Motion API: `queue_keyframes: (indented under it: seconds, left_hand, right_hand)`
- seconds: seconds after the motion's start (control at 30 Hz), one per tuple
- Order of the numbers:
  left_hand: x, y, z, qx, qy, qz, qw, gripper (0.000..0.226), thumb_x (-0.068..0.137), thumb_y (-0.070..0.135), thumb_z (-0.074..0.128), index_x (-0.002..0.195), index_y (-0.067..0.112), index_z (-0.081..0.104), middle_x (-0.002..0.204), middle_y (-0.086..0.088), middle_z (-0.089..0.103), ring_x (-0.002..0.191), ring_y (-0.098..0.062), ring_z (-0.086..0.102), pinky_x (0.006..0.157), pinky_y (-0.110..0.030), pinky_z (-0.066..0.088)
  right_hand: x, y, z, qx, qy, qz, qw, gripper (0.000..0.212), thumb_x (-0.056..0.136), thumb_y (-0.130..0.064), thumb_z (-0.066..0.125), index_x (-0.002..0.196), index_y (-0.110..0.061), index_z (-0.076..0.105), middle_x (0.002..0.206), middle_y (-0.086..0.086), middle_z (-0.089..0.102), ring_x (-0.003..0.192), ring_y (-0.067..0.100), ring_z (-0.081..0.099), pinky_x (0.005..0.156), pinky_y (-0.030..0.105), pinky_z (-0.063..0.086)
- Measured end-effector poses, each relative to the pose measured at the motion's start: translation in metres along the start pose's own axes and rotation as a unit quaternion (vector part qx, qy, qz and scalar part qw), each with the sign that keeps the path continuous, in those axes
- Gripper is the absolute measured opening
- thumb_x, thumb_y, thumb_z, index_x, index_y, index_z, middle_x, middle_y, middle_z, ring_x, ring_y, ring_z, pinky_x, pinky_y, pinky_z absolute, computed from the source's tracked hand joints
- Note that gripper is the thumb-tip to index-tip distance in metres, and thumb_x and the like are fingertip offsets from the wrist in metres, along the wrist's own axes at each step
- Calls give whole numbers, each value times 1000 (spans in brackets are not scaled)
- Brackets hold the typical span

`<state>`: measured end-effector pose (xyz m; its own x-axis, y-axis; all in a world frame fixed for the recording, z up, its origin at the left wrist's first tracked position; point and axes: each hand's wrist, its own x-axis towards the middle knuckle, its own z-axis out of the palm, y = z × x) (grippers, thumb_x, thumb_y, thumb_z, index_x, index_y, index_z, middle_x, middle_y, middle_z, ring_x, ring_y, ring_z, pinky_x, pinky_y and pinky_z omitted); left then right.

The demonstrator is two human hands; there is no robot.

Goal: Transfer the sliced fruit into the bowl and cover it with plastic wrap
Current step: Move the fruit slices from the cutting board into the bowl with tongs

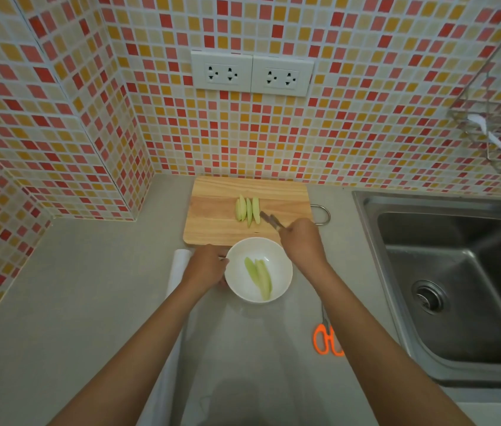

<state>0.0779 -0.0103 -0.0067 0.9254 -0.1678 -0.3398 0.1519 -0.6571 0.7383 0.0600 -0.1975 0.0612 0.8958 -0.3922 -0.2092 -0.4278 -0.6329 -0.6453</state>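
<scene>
Your forearms fill the near view: your left hand (209,265) grips the rim of the white bowl (286,272) at its nine o'clock, and your right hand (300,241) is clenched on metal tongs (270,221) reaching toward eleven o'clock. Three pale green fruit slices (260,278) already lie in the bowl, while four more slices (247,210) wait on the wooden cutting board (212,216) at the bowl's twelve o'clock. They look light, wet and slippery, so pinch each gently across its middle; the plastic wrap roll (178,265) lies at nine o'clock.
</scene>
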Motion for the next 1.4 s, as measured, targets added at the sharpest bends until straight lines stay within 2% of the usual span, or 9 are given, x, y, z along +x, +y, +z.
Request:
queue_keyframes:
  seconds: [0.13, 0.4, 0.6, 0.77, 1.0, 1.1, 1.23, 1.33, 1.4]
  left_hand:
    - [-1, 0, 1, 4, 3, 5, 1000, 26, 93, 8, 50, 104, 7, 73, 78, -19, 74, 68, -30, 73, 76, -44, 59]
    - [-2, 1, 1, 4, 1, 0, 1000, 25, 93, 4, 49, 95, 4, 74, 74, -20, 73, 67, -30, 73, 74, -44, 60]
    - [1, -1, 1, 4, -7, -2, 1000, 24, 92, 5, 50, 87, 12, 73, 75, -18, 74, 64, -27, 73, 73, -42, 60]
    - [3, -1, 0, 11, -6, -2, 1000, 25, 89, 4, 49, 88, 4, 74, 71, -20, 73, 62, -27, 73, 70, -40, 60]
    - [2, -1, 0, 12, -3, -1, 1000, 27, 89, 5, 49, 93, 12, 75, 71, -18, 74, 58, -21, 72, 67, -35, 60]
    - [2, -1, 0, 12, -3, -1, 1000, 27, 88, 6, 50, 93, 11, 75, 71, -18, 74, 58, -24, 72, 68, -40, 61]
    - [1, -2, 1, 6, -2, 7, 1000, 27, 88, 6, 50, 92, 14, 76, 70, -18, 74, 58, -24, 72, 67, -39, 61]
    - [1, -3, 1, 5, -1, 11, 1000, 29, 90, 7, 50, 100, 17, 75, 71, -16, 74, 57, -21, 72, 66, -34, 60]
    - [1, -3, 1, 1, -4, 10, 1000, 30, 91, 9, 49, 104, 17, 74, 74, -16, 75, 60, -23, 72, 71, -39, 61]
  right_hand:
    - [35, -11, 28, -71, -9, -1, 997, 38, 92, -4, 47, 57, -13, 37, 61, -1, 41, 69, 24, 50, 51, 27, 30]
    - [51, -14, 41, -107, -16, -7, 994, 18, 88, 5, 45, 75, -1, 56, 94, 18, 65, 86, 33, 62, 60, 29, 37]
    - [33, -4, 26, -41, 12, 15, 999, 40, 93, -4, 49, 56, -12, 36, 61, 0, 41, 69, 25, 51, 49, 26, 29]
    - [-34, 12, 4, 12, 10, -27, 1000, 48, 88, -6, 50, 48, -17, 25, 47, -3, 24, 45, 12, 21, 43, 28, 16]
    - [-86, 37, 17, -46, -47, -1, 998, 41, 96, -16, 49, 56, -10, 38, 54, -1, 36, 61, 21, 39, 52, 28, 27]
    - [-86, 35, 20, -83, -44, 2, 996, 31, 97, -20, 48, 68, -8, 45, 72, 12, 55, 68, 23, 44, 57, 27, 30]
    - [-63, 20, 14, -40, 6, -14, 999, 39, 94, -20, 50, 57, -12, 38, 58, 1, 41, 62, 23, 43, 47, 27, 24]
    - [-21, -3, 15, -19, 26, -26, 999, 39, 94, -18, 50, 56, -12, 40, 58, 1, 45, 62, 24, 47, 44, 26, 21]
    - [6, -15, 24, -30, 22, -23, 999, 41, 94, -13, 50, 55, -14, 38, 61, 1, 46, 65, 25, 50, 42, 25, 22]
